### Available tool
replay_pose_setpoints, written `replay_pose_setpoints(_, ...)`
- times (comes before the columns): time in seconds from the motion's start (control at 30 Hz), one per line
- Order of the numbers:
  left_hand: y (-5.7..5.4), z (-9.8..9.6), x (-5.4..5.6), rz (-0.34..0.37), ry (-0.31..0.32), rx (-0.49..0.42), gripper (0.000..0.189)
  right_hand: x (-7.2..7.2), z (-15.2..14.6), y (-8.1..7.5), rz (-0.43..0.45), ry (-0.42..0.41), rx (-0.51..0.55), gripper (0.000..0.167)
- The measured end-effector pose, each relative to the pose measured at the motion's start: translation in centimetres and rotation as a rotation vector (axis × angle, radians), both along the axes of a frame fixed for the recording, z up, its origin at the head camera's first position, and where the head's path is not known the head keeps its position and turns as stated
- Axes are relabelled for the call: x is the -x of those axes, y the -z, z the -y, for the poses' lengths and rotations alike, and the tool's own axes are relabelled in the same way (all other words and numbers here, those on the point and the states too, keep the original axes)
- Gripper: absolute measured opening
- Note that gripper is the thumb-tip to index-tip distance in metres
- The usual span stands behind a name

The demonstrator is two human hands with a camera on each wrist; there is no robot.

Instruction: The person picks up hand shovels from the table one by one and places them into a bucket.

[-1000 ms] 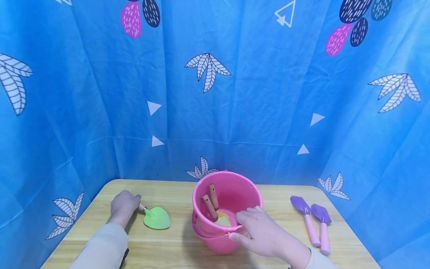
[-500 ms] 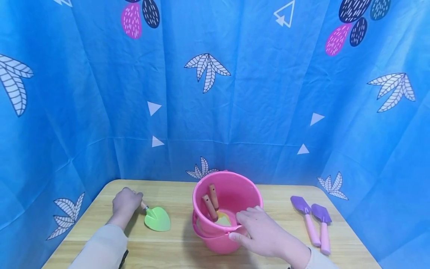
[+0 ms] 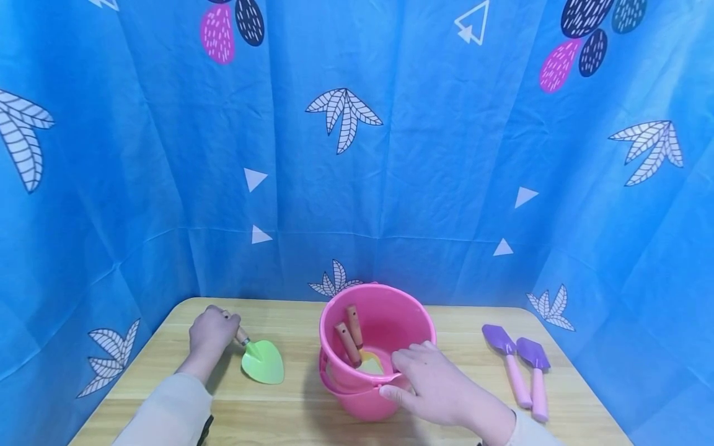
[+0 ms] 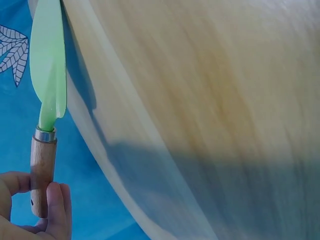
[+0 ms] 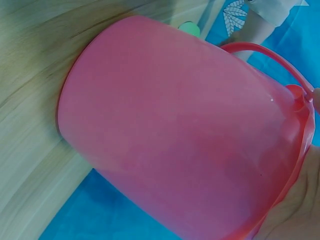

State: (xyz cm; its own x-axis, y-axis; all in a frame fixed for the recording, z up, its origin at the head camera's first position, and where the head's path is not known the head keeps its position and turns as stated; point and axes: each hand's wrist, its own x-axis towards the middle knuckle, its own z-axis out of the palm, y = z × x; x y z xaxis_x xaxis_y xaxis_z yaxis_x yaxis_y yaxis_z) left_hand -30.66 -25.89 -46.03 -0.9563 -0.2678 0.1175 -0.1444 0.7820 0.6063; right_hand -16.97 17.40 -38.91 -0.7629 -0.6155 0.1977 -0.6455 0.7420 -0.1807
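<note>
At the table's left, my left hand [image 3: 214, 334] pinches the wooden handle of a small trowel with a green blade [image 3: 263, 362]. In the left wrist view, thumb and fingers hold the end of the trowel's handle [image 4: 44, 165], and the blade is apart from the tabletop with a shadow beside it. My right hand [image 3: 432, 385] grips the near right rim of a pink bucket [image 3: 365, 402], which stands upright. Inside the bucket are two wooden handles [image 3: 348, 344] and a yellow piece [image 3: 370, 363]. The bucket's wall [image 5: 175, 125] fills most of the right wrist view.
Two purple shovels [image 3: 508, 356] with pink handles lie side by side at the right of the wooden table [image 3: 290, 412]. A blue patterned curtain [image 3: 357, 186] hangs behind and along both sides. The bucket's handle [image 5: 270, 52] hangs down its side.
My left hand has shifted slightly right and away from me, and the trowel has moved and tilted a little with it. The right hand and bucket stay put.
</note>
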Motion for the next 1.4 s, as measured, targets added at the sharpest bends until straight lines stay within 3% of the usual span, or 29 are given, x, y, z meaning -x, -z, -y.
replay_pose_setpoints(0.23,-0.8,-0.6,-0.3,-0.040,0.024,-0.036,0.038,0.1,0.0,0.1,-0.020,-0.002,0.001,0.037)
replay_pose_setpoints(0.5,-2.0,-2.0,-1.0,-0.062,0.046,-0.092,0.025,0.0,0.0,0.0,-0.013,0.004,-0.007,0.037)
replay_pose_setpoints(0.67,-3.0,-3.0,-1.3,-0.106,0.063,-0.105,0.035,0.0,0.0,0.0,-0.010,0.004,-0.002,0.037)
replay_pose_setpoints(0.8,-3.6,-3.8,-1.6,-0.120,0.075,-0.119,0.033,0.0,0.0,0.0,-0.011,0.004,-0.001,0.037)
replay_pose_setpoints(1.4,-5.3,-6.8,-3.1,-0.242,0.168,-0.063,0.025,0.0,-0.1,0.1,-0.013,0.003,0.007,0.037)
